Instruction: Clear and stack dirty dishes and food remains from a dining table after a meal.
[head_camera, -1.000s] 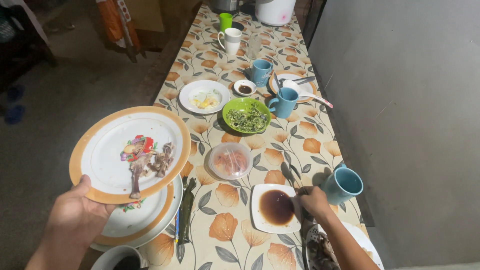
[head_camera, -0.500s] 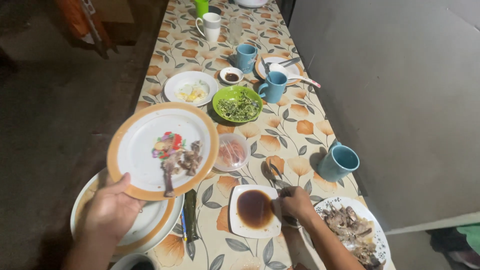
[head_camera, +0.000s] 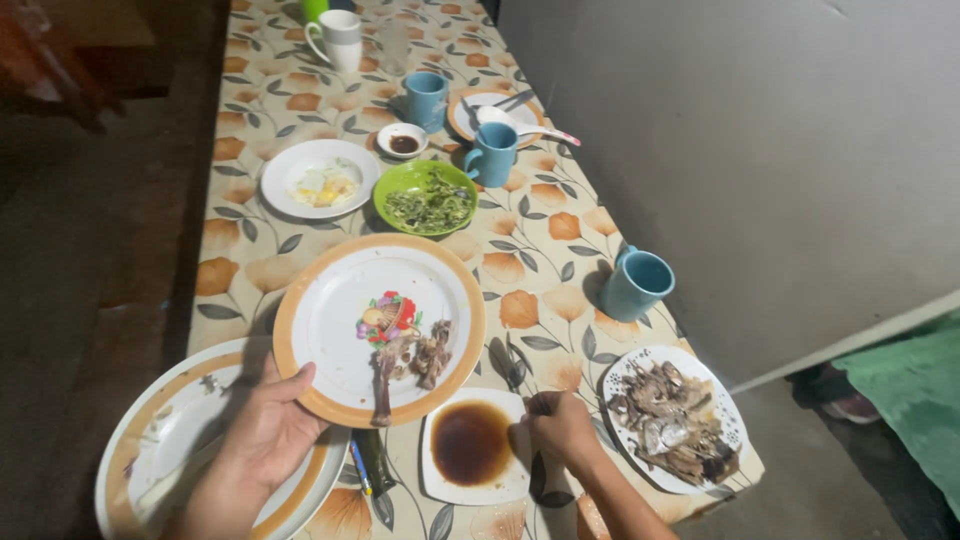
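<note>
Single view, head-mounted. Camera looks steeply down and forward along the long desk (head_camera: 540, 240), whose length runs from bottom centre to upper left of frame. Near end close: left hand (head_camera: 265, 430) and right hand (head_camera: 560, 428) enter from the bottom edge, forearms cut off. Far end with white mug (head_camera: 340, 38) lies well away, small. Grey wall (head_camera: 720, 150) fills the right side; dark floor (head_camera: 90, 250) the left. No second view to overlap.

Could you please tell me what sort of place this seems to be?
Probably a home dining table after a meal: a floral tablecloth, blue mugs, and an orange-rimmed plate of scraps in the left hand.
</note>
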